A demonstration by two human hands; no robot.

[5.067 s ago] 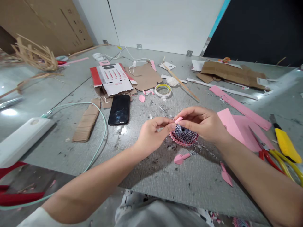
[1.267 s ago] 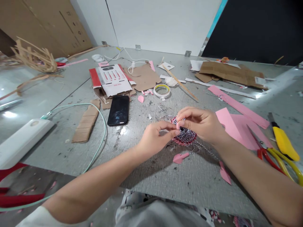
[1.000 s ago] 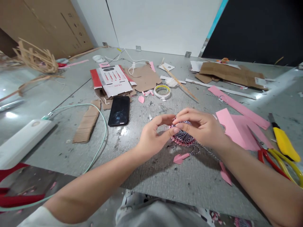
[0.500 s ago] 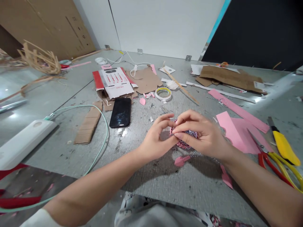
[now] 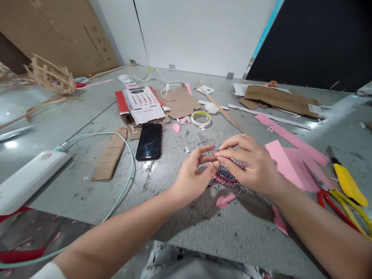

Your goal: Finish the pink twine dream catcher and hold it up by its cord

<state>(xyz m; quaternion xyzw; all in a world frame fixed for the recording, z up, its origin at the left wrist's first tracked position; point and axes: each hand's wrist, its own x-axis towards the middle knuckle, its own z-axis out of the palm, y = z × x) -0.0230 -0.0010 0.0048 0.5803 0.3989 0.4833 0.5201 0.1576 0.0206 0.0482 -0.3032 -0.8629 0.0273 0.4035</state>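
You have a grey worktop with dark specks. Closer to its near edge, your round string piece shows a black-and-white twisted pattern, and its rim is pink with dark red dots. The paper arrow before it is plain pink, as is the long paper strip toward the right. Your scissors have one red and one yellow handle; the cutter is yellow with black parts. The tape roll is white, with yellow inside. Your phone is black, the cable mint green. Toward the far edge, the flattened box is white and red, printed with red lines and one dark oval.
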